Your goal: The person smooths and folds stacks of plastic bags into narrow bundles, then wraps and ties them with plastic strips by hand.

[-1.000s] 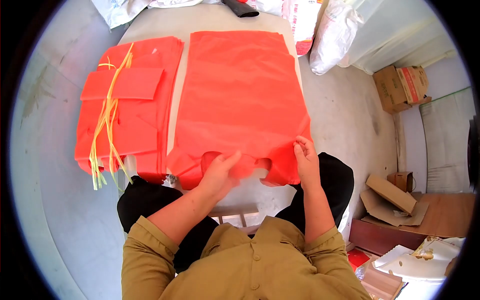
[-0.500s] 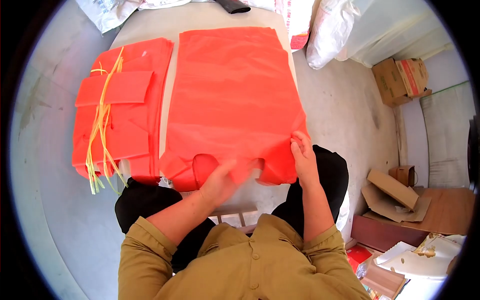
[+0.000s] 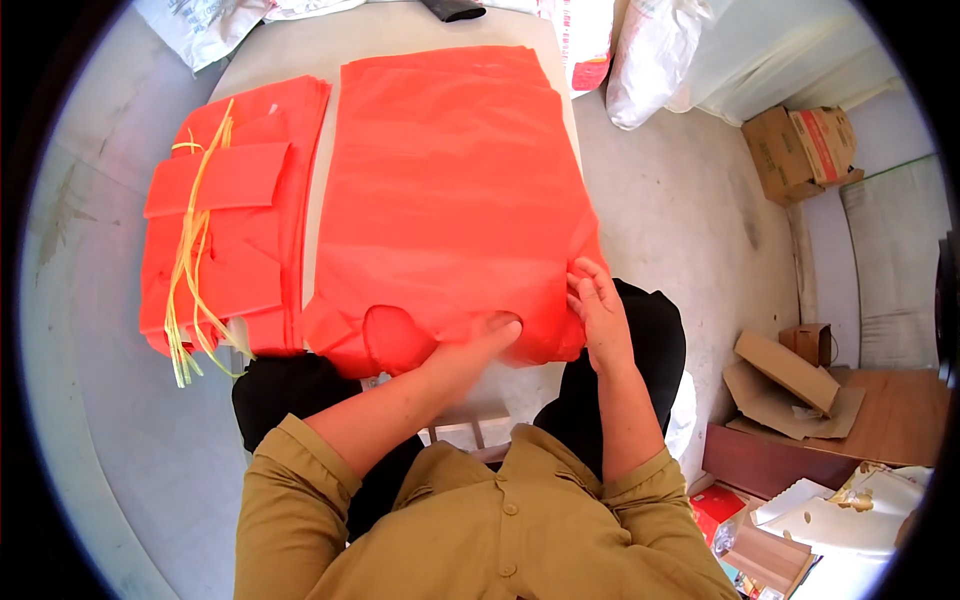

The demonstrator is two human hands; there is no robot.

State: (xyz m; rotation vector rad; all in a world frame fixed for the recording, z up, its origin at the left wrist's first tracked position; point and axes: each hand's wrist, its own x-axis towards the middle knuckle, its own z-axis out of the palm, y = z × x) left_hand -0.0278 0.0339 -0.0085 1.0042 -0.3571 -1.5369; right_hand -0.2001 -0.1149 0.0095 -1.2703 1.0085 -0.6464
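Tabletop [image 3: 300,45] mostly hidden under red bags [image 3: 450,190]; hands [image 3: 482,348] [image 3: 600,312] at their edge, left blurred.

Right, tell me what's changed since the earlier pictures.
The left hand has moved rightward along the near edge of the wide red stack. Both red stacks sit slightly further left in view, perhaps because the camera shifted. No clear grasp or release shows. The right hand stays at the wide stack's right edge; the folded red stack still lies beside it, under yellow strings.

both hands [image 3: 535,328] at the near edge of red bags [image 3: 450,190]
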